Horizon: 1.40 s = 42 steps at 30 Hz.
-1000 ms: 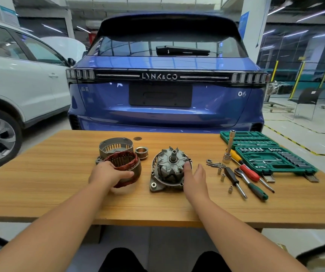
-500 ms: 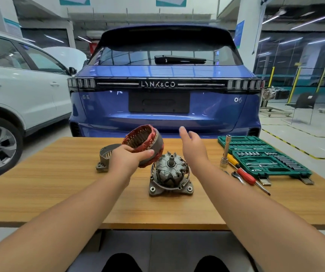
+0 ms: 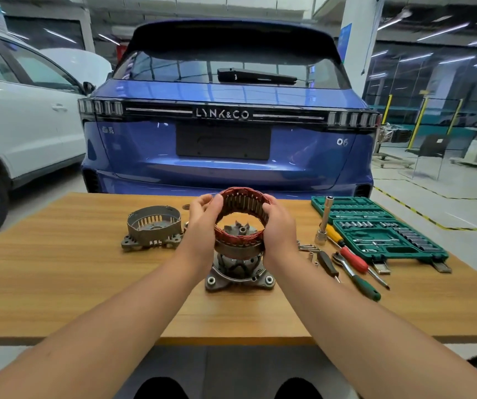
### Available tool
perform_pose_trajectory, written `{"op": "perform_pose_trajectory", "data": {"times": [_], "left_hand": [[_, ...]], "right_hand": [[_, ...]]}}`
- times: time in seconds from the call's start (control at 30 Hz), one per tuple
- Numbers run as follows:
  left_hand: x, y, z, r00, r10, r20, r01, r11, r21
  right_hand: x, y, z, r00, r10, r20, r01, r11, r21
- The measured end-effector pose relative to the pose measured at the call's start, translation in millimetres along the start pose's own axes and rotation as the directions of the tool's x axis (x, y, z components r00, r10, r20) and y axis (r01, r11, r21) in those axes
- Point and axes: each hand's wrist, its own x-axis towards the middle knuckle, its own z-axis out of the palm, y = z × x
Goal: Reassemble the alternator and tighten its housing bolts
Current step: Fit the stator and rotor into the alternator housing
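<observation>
Two hands, our left hand [image 3: 202, 223] and right hand [image 3: 280, 226], are gripping the copper-wound stator ring [image 3: 241, 220] at centre frame, above the grey rotor housing [image 3: 240, 272]; the open green socket case [image 3: 381, 228] is holding sockets, and the blue car [image 3: 225, 133] is reading "LYNK&CO".

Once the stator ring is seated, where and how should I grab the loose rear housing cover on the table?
Take the rear housing cover by its slotted cylindrical wall, coming from above with fingers on opposite sides. It sits open side up on its flanged base, left of the left hand, with bare table around it; the mounting ears look awkward to grip.
</observation>
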Motion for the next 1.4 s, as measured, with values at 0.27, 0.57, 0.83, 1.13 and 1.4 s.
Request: {"op": "perform_pose_trajectory", "data": {"times": [0.27,0.57,0.83,1.13,1.4], "left_hand": [[7,-16,-3,0.999,-0.029,0.019,0.031,0.995,-0.091],[7,-21,5,0.999,-0.048,0.016,0.049,0.993,-0.104],[9,-29,4,0.999,-0.039,0.028,0.041,0.994,-0.097],[13,-36,6,0.999,-0.045,-0.011,0.044,0.997,-0.067],[15,-41,6,0.999,-0.03,-0.034,0.027,0.994,-0.102]], "right_hand": [[4,28,1,0.992,-0.12,-0.047,0.119,0.992,-0.037],[5,39,-8,0.99,-0.12,-0.069,0.119,0.993,-0.021],[7,47,-8,0.99,-0.12,-0.069,0.119,0.993,-0.022],[10,58,-7,0.99,-0.106,-0.093,0.106,0.994,-0.005],[10,61,-8,0.99,-0.117,-0.084,0.115,0.993,-0.017]]}}
